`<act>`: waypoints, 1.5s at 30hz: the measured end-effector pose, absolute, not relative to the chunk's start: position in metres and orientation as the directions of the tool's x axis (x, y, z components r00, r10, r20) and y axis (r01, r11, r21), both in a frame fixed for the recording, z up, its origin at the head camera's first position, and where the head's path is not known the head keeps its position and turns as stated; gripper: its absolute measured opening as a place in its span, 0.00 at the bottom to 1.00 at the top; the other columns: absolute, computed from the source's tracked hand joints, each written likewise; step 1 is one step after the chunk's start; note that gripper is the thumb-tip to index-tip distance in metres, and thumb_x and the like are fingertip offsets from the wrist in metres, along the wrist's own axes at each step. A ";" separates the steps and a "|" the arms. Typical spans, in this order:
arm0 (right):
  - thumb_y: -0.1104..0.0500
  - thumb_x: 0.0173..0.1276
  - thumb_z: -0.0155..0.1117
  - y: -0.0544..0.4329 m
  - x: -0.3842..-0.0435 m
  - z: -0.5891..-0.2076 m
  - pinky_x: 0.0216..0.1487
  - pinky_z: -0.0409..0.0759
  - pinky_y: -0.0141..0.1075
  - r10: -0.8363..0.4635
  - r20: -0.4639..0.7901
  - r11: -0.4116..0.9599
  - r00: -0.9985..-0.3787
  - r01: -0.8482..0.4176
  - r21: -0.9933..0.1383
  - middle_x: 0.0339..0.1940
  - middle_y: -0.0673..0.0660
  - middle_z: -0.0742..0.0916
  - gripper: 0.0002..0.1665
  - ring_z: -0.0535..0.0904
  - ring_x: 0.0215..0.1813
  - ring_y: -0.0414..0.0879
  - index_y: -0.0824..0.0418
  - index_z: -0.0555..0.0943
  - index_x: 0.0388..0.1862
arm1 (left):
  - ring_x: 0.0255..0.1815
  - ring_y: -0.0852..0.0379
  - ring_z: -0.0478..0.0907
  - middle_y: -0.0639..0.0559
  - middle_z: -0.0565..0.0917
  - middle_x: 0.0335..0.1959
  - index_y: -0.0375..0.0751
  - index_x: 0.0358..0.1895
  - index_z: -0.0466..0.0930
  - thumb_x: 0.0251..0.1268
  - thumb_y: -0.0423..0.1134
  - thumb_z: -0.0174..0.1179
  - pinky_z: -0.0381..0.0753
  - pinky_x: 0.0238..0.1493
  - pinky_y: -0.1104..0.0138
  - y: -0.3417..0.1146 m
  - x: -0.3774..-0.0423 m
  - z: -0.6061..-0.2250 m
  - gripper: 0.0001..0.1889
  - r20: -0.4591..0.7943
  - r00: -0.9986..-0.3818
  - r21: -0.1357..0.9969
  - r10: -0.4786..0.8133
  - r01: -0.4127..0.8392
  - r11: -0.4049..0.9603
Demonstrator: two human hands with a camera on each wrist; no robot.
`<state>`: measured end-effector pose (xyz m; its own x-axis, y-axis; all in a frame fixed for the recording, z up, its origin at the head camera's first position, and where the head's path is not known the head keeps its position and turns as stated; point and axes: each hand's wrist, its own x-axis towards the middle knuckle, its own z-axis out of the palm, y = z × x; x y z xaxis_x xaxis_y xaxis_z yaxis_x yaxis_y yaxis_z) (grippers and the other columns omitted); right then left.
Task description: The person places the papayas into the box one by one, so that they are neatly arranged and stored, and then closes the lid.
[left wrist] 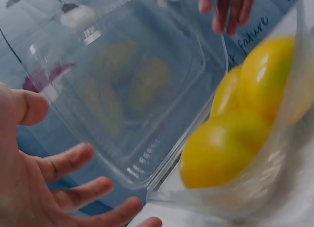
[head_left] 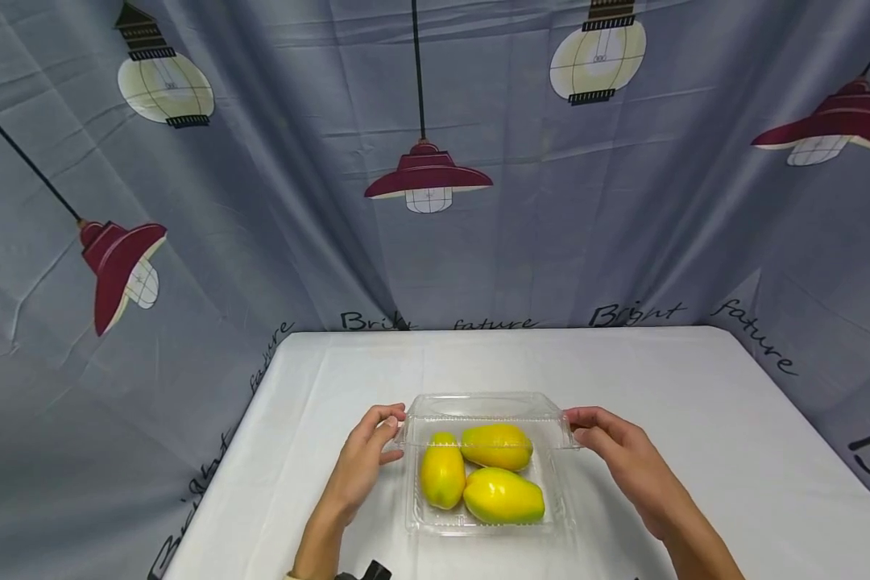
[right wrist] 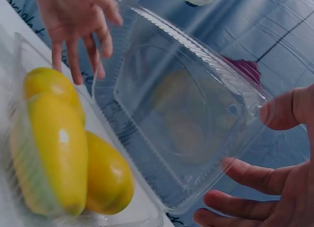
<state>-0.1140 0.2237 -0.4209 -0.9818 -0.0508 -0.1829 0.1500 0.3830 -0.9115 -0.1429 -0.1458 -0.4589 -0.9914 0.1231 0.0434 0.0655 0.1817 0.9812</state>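
Note:
A clear plastic clamshell box [head_left: 489, 530] stands on the table with its hinged lid [head_left: 487, 403] raised at the far side. Three yellow mangoes, tinged green at the ends, lie in its base; one mango [head_left: 442, 475] is on the left, another [head_left: 496, 446] at the back, a third mango [head_left: 503, 495] in front. My left hand [head_left: 362, 459] is beside the lid's left edge, fingers spread apart in the left wrist view. At the lid's right edge, my right hand [head_left: 619, 451] holds it between thumb [right wrist: 282, 111] and index finger [right wrist: 252, 175].
A white cloth covers the table [head_left: 348, 362]. Behind and around it hangs a grey-blue curtain [head_left: 319, 201] printed with lamps and lettering. A small black object [head_left: 375, 571] shows by the left wrist at the bottom edge.

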 end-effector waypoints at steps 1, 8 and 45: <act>0.52 0.87 0.55 0.223 -0.112 -0.422 0.75 0.76 0.54 -0.052 -0.193 0.391 -0.980 0.157 -0.907 0.74 0.56 0.84 0.25 0.77 0.69 0.48 0.60 0.78 0.75 | 0.77 0.32 0.75 0.34 0.71 0.81 0.37 0.64 0.78 0.89 0.45 0.50 0.89 0.66 0.45 -0.146 -0.136 -0.458 0.17 0.026 -0.991 0.987 0.131 0.046 0.154; 0.53 0.85 0.60 0.221 -0.099 -0.434 0.73 0.84 0.54 -0.041 -0.237 0.445 -0.971 0.194 -0.874 0.76 0.60 0.83 0.27 0.80 0.74 0.55 0.59 0.76 0.78 | 0.75 0.31 0.77 0.30 0.63 0.84 0.36 0.77 0.68 0.86 0.44 0.52 0.88 0.67 0.45 -0.147 -0.102 -0.463 0.26 -0.040 -0.987 0.994 0.159 -0.024 0.103; 0.56 0.84 0.54 0.218 -0.078 -0.508 0.36 0.83 0.35 -0.148 -0.403 0.331 -0.903 0.339 -0.881 0.30 0.52 0.89 0.18 0.82 0.35 0.47 0.67 0.84 0.40 | 0.26 0.57 0.84 0.45 0.86 0.36 0.30 0.48 0.79 0.80 0.36 0.55 0.91 0.29 0.65 -0.135 -0.082 -0.505 0.10 -0.291 -0.946 0.954 0.143 -0.274 0.124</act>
<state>-0.0778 0.2183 -0.5082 -0.9029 -0.1484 -0.4033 0.3390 0.3310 -0.8806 -0.0819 -0.1349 -0.5049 -0.9461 0.1434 -0.2905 -0.2740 0.1244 0.9537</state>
